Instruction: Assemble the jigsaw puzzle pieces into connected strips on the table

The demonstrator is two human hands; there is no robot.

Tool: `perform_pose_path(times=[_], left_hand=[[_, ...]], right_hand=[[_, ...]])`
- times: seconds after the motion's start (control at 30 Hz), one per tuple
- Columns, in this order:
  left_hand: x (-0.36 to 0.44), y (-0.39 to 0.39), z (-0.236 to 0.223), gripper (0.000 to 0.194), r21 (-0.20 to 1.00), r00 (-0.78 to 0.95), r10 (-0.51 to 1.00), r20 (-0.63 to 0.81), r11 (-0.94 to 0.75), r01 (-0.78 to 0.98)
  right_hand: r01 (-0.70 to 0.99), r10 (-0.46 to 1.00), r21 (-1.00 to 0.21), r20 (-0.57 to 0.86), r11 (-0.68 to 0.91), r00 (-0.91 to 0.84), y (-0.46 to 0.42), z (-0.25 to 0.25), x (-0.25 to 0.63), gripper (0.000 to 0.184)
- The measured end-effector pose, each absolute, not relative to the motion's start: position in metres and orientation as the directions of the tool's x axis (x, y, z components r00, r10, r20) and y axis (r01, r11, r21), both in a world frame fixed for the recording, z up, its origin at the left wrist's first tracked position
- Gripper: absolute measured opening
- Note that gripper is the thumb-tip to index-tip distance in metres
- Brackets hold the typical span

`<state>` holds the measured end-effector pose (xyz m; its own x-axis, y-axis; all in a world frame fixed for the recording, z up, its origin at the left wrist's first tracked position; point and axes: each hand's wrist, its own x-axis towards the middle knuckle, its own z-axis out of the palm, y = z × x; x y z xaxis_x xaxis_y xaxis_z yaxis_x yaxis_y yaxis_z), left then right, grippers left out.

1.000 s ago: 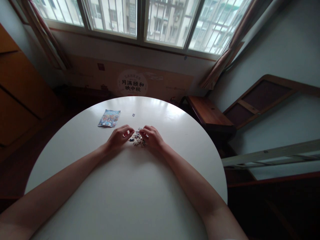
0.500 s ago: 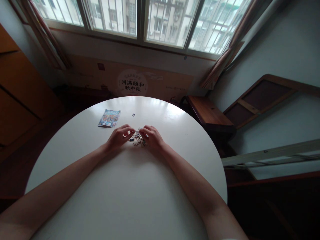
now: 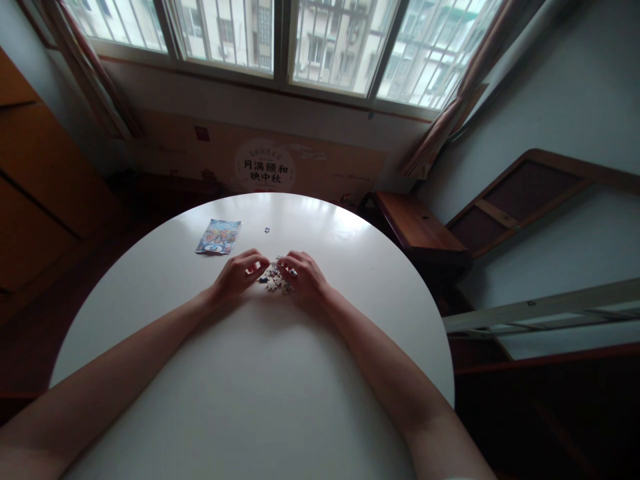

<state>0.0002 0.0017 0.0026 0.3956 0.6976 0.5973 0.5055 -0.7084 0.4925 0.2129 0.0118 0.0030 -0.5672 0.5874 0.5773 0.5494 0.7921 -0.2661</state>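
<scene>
A small heap of loose jigsaw pieces (image 3: 274, 285), pale with some dark ones, lies on the white round table (image 3: 225, 387). At the heap's left, my left hand (image 3: 243, 272) has thumb and fingers closed in a pinch. My right hand (image 3: 303, 272) pinches from the other side, its fingertips only a little way from the left ones. Between the two sets of fingertips a pale jigsaw piece shows, small and partly hidden. The right fingers cover part of the heap. Farther back, a few dark pieces (image 3: 267, 230) sit apart from it.
A blue picture packet (image 3: 219, 237) lies flat at the table's back left. Beyond the right edge stands a brown wooden bench (image 3: 420, 223). Barred windows (image 3: 330, 47) and a printed banner (image 3: 310, 153) are across the far side.
Both hands stay at the heap in nearly the same place. Only the fingertips have shifted very slightly; the packet and the separate dark pieces have not moved.
</scene>
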Motion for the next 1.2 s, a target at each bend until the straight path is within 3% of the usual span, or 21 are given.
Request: perform_pose_path(times=[0.47, 1.2], left_hand=[[-0.0017, 0.0004, -0.0001, 0.018, 0.467, 0.445, 0.661, 0.604, -0.747, 0.474], [-0.0004, -0.0014, 0.0029, 0.017, 0.473, 0.379, 0.669, 0.639, -0.731, 0.492]], right_hand=[[0.501, 0.552, -0.265, 0.578, 0.824, -0.601, 0.0094, 0.0081, 0.2111, 0.018], [0.512, 0.584, -0.309, 0.59, 0.802, -0.558, 0.0105, 0.0049, 0.2101, 0.012]])
